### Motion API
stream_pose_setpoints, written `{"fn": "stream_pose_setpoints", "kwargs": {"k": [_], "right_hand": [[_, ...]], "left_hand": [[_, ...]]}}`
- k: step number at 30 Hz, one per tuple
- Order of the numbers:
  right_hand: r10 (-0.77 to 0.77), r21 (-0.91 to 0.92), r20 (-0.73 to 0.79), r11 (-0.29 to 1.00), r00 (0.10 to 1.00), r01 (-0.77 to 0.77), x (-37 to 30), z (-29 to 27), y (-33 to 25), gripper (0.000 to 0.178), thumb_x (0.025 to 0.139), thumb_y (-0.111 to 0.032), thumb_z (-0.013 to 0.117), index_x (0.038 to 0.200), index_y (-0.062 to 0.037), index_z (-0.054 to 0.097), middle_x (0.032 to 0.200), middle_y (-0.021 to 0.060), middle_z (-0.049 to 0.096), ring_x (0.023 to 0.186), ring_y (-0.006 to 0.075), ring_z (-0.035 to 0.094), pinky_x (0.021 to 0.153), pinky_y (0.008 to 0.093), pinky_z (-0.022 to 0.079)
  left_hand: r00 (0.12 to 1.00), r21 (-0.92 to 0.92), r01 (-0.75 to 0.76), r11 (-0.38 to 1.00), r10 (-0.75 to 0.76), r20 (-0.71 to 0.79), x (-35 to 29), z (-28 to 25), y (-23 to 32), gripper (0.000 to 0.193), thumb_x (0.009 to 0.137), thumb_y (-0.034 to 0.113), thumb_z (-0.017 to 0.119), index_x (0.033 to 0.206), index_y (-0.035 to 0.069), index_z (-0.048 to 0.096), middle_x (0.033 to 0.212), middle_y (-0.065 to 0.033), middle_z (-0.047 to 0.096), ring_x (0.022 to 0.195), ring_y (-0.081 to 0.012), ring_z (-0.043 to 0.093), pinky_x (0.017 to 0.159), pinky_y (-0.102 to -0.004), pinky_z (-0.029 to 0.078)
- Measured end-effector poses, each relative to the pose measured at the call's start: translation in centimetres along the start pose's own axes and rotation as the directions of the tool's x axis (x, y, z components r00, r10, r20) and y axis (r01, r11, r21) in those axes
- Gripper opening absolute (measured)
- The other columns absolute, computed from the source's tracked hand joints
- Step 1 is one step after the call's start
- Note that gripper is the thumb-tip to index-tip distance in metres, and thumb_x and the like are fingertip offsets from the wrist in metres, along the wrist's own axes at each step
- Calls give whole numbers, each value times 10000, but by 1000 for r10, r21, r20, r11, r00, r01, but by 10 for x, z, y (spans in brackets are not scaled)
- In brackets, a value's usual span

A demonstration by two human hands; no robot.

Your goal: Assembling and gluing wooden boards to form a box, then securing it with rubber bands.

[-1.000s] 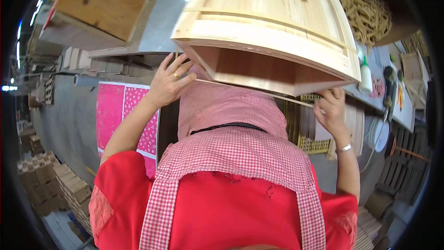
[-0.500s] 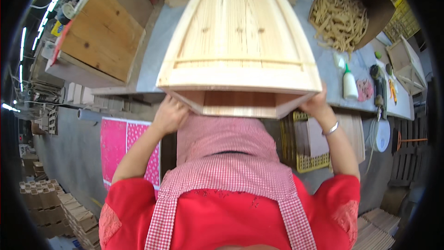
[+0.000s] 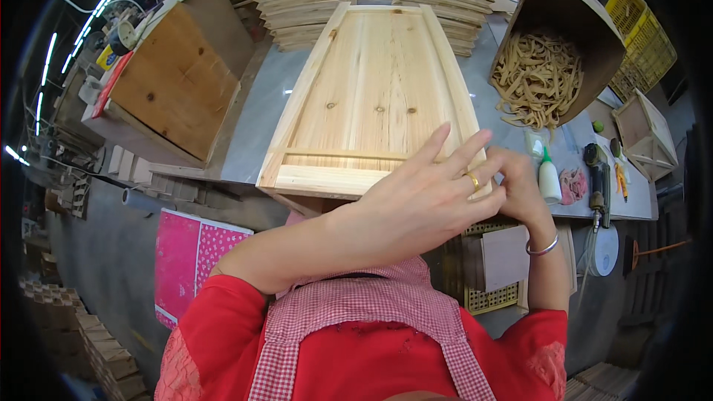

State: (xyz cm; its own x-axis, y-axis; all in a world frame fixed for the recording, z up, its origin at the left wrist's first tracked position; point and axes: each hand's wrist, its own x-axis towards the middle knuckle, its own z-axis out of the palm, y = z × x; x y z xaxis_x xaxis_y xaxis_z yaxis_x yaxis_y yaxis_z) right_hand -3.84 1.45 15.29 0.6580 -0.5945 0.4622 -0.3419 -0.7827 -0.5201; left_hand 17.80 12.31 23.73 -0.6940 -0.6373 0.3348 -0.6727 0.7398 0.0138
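Note:
A pale wooden box [image 3: 356,82] lies on the grey worktable with a framed, knotted panel facing up, narrower at its far end. Across its near right corner reaches my left hand [image 3: 438,182], fingers spread, a ring on one finger. At that same corner, partly behind the left hand, my right hand [image 3: 520,182] has its fingers bent against the box's edge. The tips of the right fingers are hidden. Below the panel's near edge the box's dark opening shows only in part.
Stacks of thin wooden pieces [image 3: 445,0] stand behind the box. To the right are a bin of tan strips [image 3: 538,78], a white glue bottle with a green tip [image 3: 549,178] and a black tool [image 3: 597,178]. A brown wooden case [image 3: 174,78] stands left.
The box has been lowered and tipped away from me onto the worktable. My left hand has left its near left corner and crossed to the right one, where my right hand stays.

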Motion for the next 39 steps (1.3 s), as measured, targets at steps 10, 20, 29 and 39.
{"fn": "stream_pose_setpoints", "kwargs": {"k": [10,20,29,39], "right_hand": [[-37,-341,-437,931,899,-128,167,15,110,98,899,-132,607,867,-40,615,784,170,632,725,359,628,628,399,483],[236,203,199,940,951,-276,92,9,95,153,893,-113,685,884,37,655,689,14,589,649,63,508,571,253,421],[-455,-95,257,866,853,491,164,18,-64,203,875,-183,693,990,-20,657,1017,100,628,705,264,632,633,376,502],[-245,-453,244,827,938,333,305,18,-6,245,879,-260,642,780,-37,659,763,145,667,760,311,654,660,449,497]], "left_hand": [[1000,-131,22,991,-24,-14,7,13,6,377,858,161,578,1211,35,539,1327,-165,508,1376,-355,410,1068,-472,408],[983,-232,-25,973,-19,-185,-4,12,-3,467,859,147,581,1309,40,523,1282,-182,532,1326,-352,471,1034,-484,431],[609,-302,532,791,-606,-512,-152,-9,-23,615,692,200,855,1245,56,629,1199,-141,526,1110,-318,540,954,-401,450],[514,-625,461,630,-763,-391,-167,19,-27,586,741,3,751,1298,-2,568,1263,-137,426,1177,-257,486,989,-354,439]]}}
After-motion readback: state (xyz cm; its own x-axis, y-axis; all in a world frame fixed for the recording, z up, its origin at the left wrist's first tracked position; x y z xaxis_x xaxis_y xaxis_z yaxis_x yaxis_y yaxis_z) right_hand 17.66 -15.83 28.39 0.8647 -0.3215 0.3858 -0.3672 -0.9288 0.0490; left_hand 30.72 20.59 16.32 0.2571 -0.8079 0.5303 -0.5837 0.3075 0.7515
